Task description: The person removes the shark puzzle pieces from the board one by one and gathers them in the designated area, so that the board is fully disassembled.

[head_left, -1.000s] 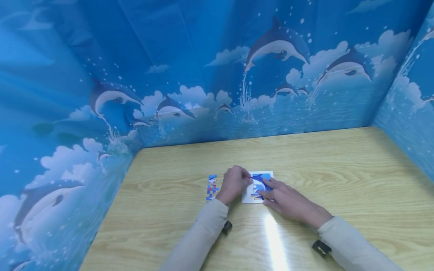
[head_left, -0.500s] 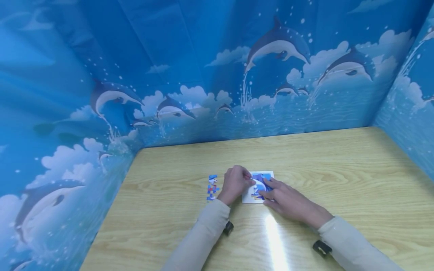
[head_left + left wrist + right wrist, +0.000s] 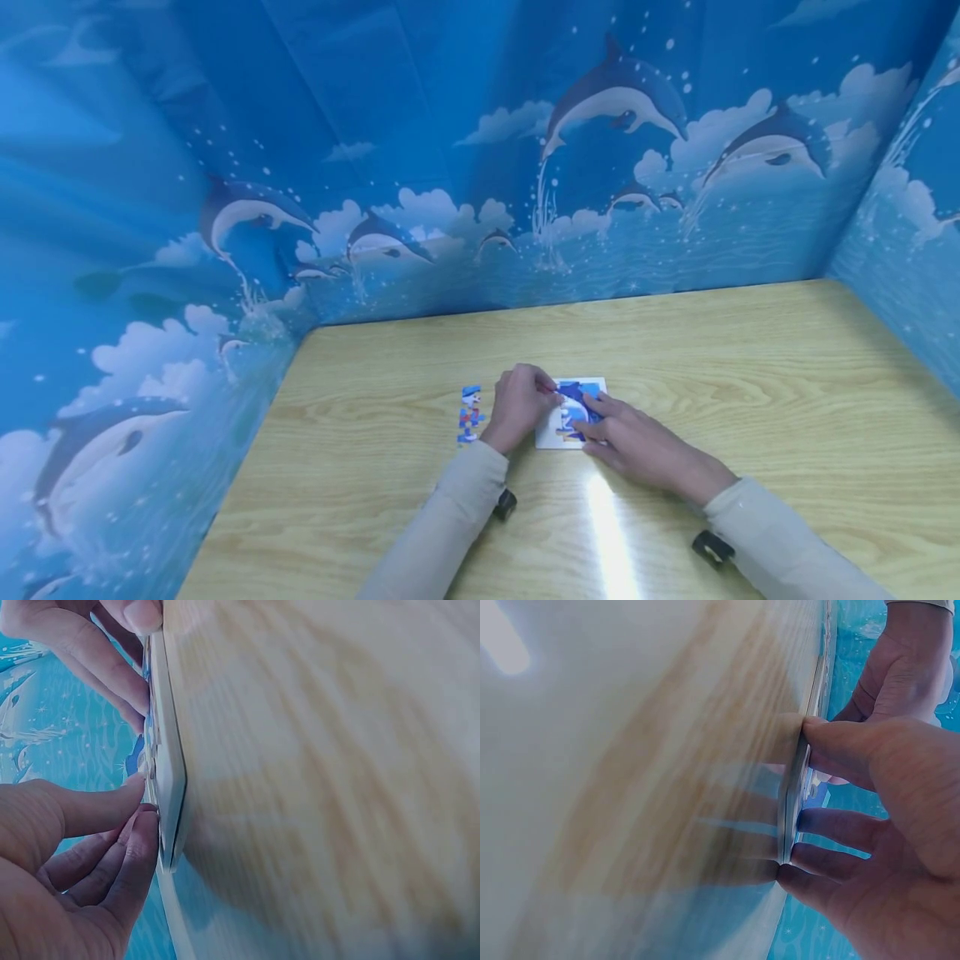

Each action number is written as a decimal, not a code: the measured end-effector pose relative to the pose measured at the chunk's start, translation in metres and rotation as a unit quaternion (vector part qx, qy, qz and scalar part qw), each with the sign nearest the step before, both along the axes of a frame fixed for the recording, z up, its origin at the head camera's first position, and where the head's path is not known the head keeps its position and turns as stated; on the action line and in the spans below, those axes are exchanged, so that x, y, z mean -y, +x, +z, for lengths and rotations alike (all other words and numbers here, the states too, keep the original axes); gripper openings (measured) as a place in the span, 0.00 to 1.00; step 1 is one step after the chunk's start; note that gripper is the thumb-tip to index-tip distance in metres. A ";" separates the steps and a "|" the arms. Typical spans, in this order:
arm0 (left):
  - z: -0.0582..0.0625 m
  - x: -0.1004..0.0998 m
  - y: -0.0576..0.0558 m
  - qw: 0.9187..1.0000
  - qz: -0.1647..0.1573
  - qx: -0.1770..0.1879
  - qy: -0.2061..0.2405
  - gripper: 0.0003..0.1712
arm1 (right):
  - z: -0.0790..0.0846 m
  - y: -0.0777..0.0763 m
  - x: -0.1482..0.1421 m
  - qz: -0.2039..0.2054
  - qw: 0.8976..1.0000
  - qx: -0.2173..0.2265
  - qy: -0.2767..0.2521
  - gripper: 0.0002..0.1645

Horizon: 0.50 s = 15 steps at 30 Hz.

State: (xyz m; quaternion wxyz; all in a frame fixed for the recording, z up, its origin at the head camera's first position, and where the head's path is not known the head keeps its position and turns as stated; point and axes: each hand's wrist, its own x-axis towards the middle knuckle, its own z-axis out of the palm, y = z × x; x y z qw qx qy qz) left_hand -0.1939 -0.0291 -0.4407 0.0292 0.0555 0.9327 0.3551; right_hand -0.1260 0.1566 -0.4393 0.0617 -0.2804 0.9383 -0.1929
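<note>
the left hand [image 3: 517, 406] is pinching a puzzle piece [image 3: 133, 759]; the right hand [image 3: 628, 437], fingers outstretched, is steadying the board [image 3: 547, 438]; crooked pressing may be risking dislodged neighbouring pieces [image 3: 576, 413].

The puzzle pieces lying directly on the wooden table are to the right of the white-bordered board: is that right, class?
Not quite: the side is wrong. The head view shows those puzzle pieces, on the wooden table, to the left of the white-bordered board.

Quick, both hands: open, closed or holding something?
Left hand: closed, apparently pinching a blue puzzle piece.
Right hand: open, resting on the puzzle board.
</note>
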 end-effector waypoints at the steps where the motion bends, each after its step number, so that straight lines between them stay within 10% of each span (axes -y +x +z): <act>1: 0.000 0.000 0.000 1.000 0.002 0.001 0.000 0.08 | 0.000 0.000 0.000 -0.001 1.000 0.001 0.000 0.23; 15: 0.000 0.002 0.001 0.999 0.012 0.018 0.037 0.06 | -0.001 -0.001 0.000 0.001 1.000 0.009 -0.002 0.23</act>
